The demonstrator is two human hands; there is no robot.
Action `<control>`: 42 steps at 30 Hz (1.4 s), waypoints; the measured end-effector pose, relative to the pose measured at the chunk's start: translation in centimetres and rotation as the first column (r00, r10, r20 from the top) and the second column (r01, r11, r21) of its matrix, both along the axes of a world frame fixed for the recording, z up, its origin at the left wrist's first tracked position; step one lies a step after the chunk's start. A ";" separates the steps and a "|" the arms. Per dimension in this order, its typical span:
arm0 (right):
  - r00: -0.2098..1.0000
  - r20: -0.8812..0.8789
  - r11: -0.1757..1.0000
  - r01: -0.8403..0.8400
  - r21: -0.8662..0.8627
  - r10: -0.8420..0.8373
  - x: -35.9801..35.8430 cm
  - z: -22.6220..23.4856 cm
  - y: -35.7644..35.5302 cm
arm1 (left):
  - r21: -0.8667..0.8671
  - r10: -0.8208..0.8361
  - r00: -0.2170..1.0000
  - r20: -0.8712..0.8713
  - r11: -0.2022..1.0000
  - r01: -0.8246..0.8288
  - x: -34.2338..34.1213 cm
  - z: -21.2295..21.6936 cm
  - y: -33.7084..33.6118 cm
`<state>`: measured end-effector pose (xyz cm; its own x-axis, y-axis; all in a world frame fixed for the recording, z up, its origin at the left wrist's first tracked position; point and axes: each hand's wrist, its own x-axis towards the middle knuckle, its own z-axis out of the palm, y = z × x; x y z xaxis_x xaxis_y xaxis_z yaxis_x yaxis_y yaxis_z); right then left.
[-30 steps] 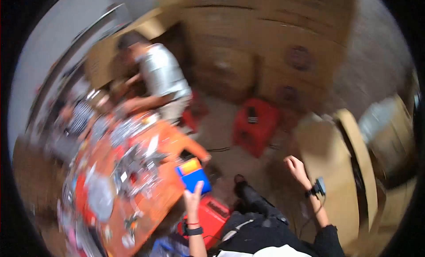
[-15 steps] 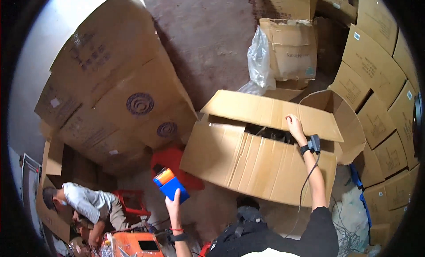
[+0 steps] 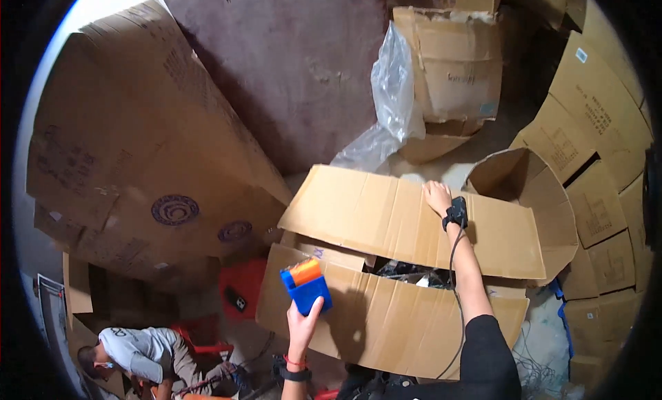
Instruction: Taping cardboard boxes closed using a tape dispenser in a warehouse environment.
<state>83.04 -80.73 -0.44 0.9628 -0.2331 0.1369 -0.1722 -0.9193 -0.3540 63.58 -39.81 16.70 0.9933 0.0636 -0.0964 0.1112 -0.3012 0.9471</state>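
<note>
Blue box [image 3: 307,294] sits clasped in left fingers [image 3: 292,312], right fingers [image 3: 434,190] touching flap [image 3: 386,208].

A narrow slot [image 3: 407,270] runs between the carton's far flap [image 3: 386,210] and near flap [image 3: 393,324], open mid-length; the right forearm [image 3: 474,286] and black cable [image 3: 463,324] cross its right end, and another carton [image 3: 555,210] stands beyond the right edge.

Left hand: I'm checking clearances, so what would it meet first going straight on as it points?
Likely the far cardboard flap, the held blue-orange block leading; depth is unclear, so it might pass above.
</note>
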 end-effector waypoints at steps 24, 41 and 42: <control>0.964 0.257 0.961 0.137 -0.242 -0.073 -3.4 -0.2 4.3 | 0.873 -0.503 0.862 -0.070 0.388 0.297 6.2 -12.5 -11.6; 0.955 0.248 0.979 0.187 -0.082 -0.162 -3.0 -0.7 3.9 | 0.809 -0.517 0.856 -0.021 0.494 0.319 9.9 -15.2 -18.4; 0.953 0.251 0.979 0.191 -0.070 -0.168 -2.9 -0.7 3.9 | 0.820 -0.494 0.870 -0.006 0.495 0.287 10.1 -15.7 -18.7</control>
